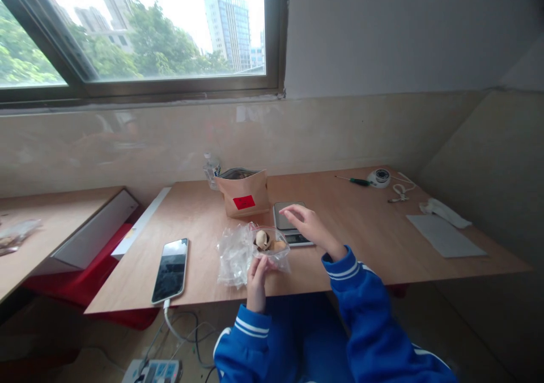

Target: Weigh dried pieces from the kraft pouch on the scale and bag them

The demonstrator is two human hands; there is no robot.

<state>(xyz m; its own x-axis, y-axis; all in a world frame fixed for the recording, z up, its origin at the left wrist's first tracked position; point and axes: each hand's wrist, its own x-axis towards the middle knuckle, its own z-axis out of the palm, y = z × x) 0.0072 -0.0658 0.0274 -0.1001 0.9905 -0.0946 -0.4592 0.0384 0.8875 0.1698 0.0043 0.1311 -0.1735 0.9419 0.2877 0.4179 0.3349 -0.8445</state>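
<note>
A clear plastic zip bag (238,258) lies at the table's front middle, its mouth spread. Inside the opening are a pale rounded piece (262,239) and brown pieces that look like dried mushrooms; their exact kind is unclear. My left hand (257,278) pinches the bag's near edge. Over a small kitchen scale (283,220) hovers my right hand (308,224), fingers stretched to the left and nothing visible in them. It partly covers the scale's plate and display. Behind the bag stands a brown paper pouch (255,190) with a red label, its top open.
A phone (171,269) on a charging cable lies at left. Behind the pouch is a clear bottle (211,170). To the right are a screwdriver (359,182), a dome camera (378,178), a white sheet (444,235) and a white cloth-like item (446,212).
</note>
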